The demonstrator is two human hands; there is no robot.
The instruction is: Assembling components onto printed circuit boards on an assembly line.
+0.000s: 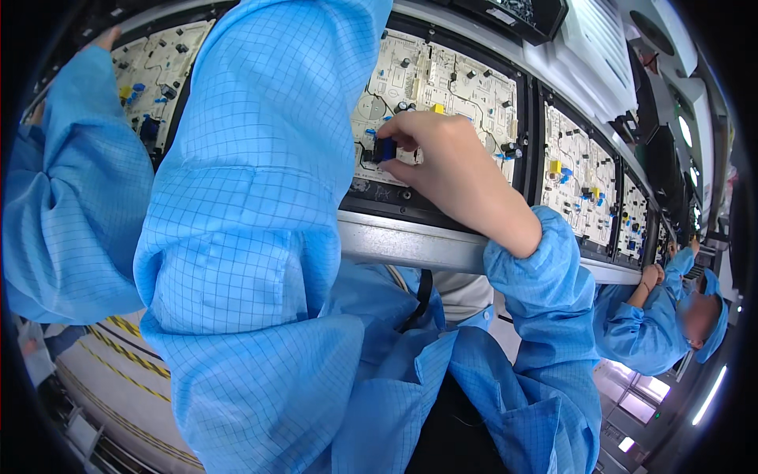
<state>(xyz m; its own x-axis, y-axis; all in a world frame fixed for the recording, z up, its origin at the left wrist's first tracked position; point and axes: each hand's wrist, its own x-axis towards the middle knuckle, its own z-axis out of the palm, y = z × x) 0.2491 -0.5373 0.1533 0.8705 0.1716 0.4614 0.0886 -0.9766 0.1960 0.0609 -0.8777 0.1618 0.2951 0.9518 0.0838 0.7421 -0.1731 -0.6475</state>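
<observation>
My right hand [454, 162] reaches over a pale circuit board [485, 95] in a black frame. Its thumb and fingers pinch a dark blue, block-shaped component [386, 148] at the board's near left part. Whether that component is seated or just above the board, I cannot tell. Around it stand small black cylindrical capacitors, blue parts and a yellow part [438, 108]. My left sleeve [264, 142] runs up past the top edge, and the left hand itself is outside the picture.
A metal rail [410, 241] borders the line's near side. More framed boards [580, 170] continue to the right, and another board [162, 59] lies left of my sleeve. Co-workers in blue sleeves stand on both sides: one hand [106, 38] far left, another [649, 278] at right.
</observation>
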